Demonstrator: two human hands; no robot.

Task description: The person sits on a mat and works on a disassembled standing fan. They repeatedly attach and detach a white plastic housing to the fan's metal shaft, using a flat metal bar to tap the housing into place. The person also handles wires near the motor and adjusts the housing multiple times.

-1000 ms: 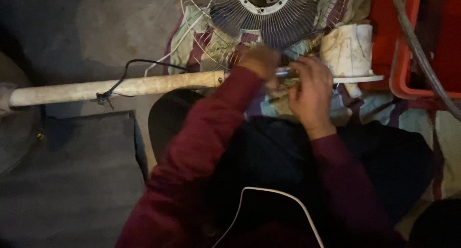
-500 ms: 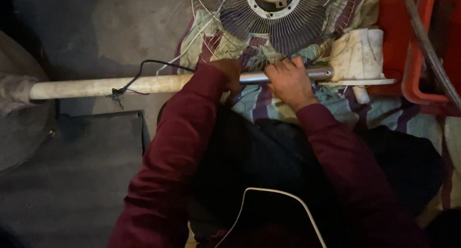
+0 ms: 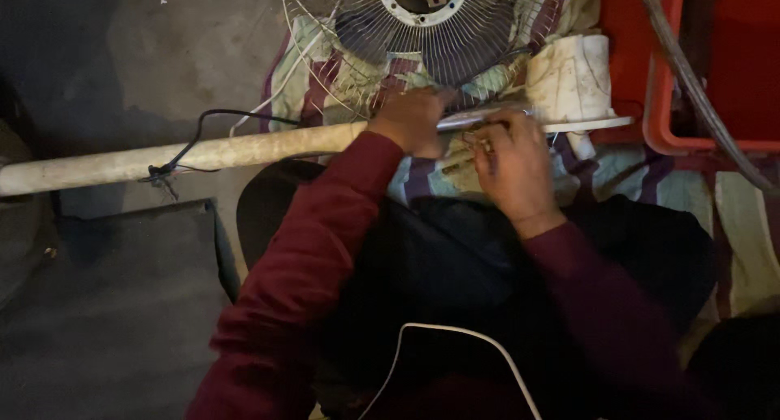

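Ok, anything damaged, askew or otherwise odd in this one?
Yes. A pedestal fan is in pieces: its pole lies flat across the floor, grimy and stained, and the wire guard rests loose on a striped cloth. The left hand grips the pole; the right hand touches its metal end. Nothing looks spilled.

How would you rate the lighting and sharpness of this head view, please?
Head view: dim overall; left floor nearly black; wire fan guard and white pole lit best; left hand and right hand slightly soft, fingers hard to separate; no glare.
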